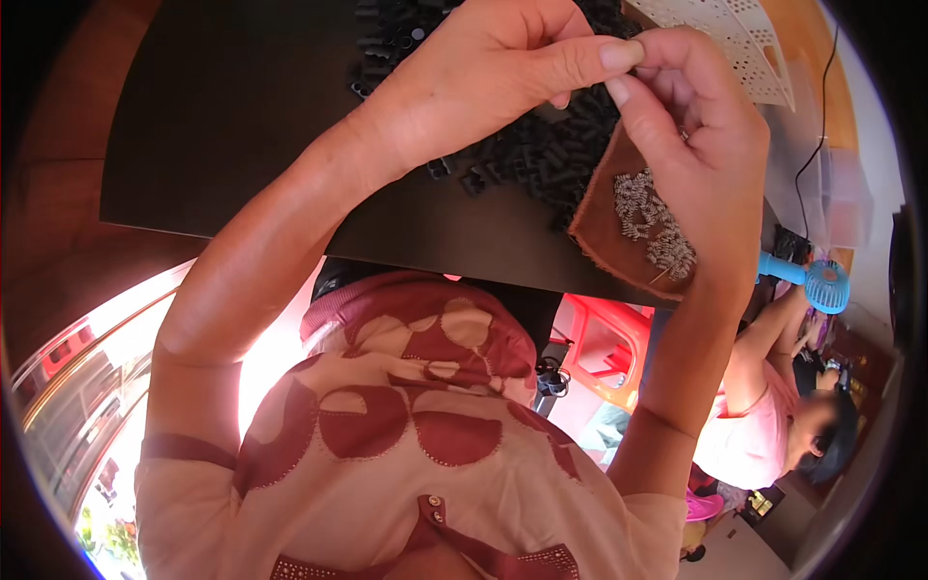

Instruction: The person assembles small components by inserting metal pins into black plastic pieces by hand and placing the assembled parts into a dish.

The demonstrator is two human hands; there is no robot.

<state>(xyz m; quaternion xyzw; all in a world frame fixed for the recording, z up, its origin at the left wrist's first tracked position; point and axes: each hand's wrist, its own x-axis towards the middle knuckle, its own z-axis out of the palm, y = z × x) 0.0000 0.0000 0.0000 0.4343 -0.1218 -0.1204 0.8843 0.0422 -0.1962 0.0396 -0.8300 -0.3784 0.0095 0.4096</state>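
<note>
Above the dark table, my left hand (488,72) and my right hand (710,126) meet fingertip to fingertip. Both are closed in a pinch, and whatever is between the fingers is too small or hidden to make out. Below them spreads a pile of small black plastic parts (551,159), partly covered by my left hand. Beneath my right hand lies a brown cloth (604,222) with a frayed edge. Small silvery metal springs (638,208) are heaped on it, some of them hidden by that hand.
A white perforated plastic basket (739,39) stands at the far right, near a thin black cable (810,159). A blue handheld fan (826,286) is at the right. Beyond the table's near edge is a red plastic stool (623,338). Another person (759,435) sits at the right.
</note>
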